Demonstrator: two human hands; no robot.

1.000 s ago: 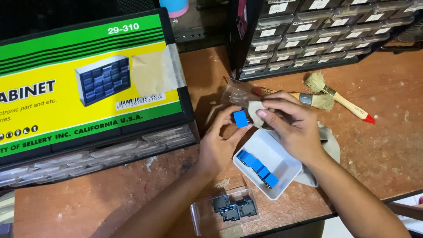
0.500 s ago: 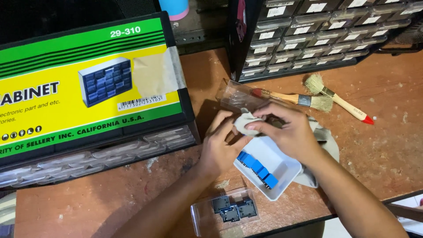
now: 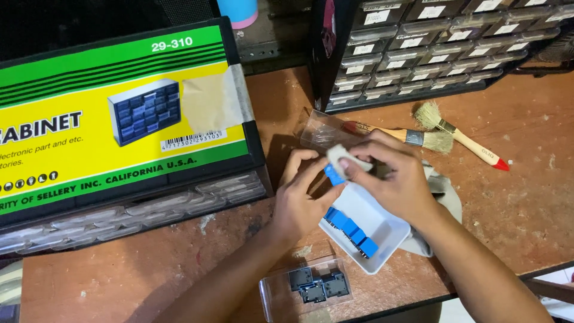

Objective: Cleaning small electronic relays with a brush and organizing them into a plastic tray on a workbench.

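Observation:
My left hand (image 3: pixel 302 200) pinches a small blue block (image 3: pixel 333 174) between thumb and fingers. My right hand (image 3: pixel 397 176) presses a pale wad of cloth (image 3: pixel 342 157) against the top of that block. Both hands hover over a white plastic tray (image 3: pixel 382 224) that holds several more blue blocks (image 3: pixel 353 227) along its near side. A clear plastic drawer (image 3: pixel 305 290) with a few dark grey parts lies near the table's front edge, below my left wrist.
A boxed parts cabinet (image 3: pixel 119 128) with a green and yellow label lies at the left. A black cabinet of small drawers (image 3: pixel 430 45) stands at the back right. Two paint brushes (image 3: pixel 418 137) (image 3: pixel 463 134) and a grey rag (image 3: pixel 445 191) rest on the brown table (image 3: pixel 526 203).
The blue block, plainly visible a second ago, is now mostly covered by the cloth in my right hand. The hands have shifted slightly over the tray.

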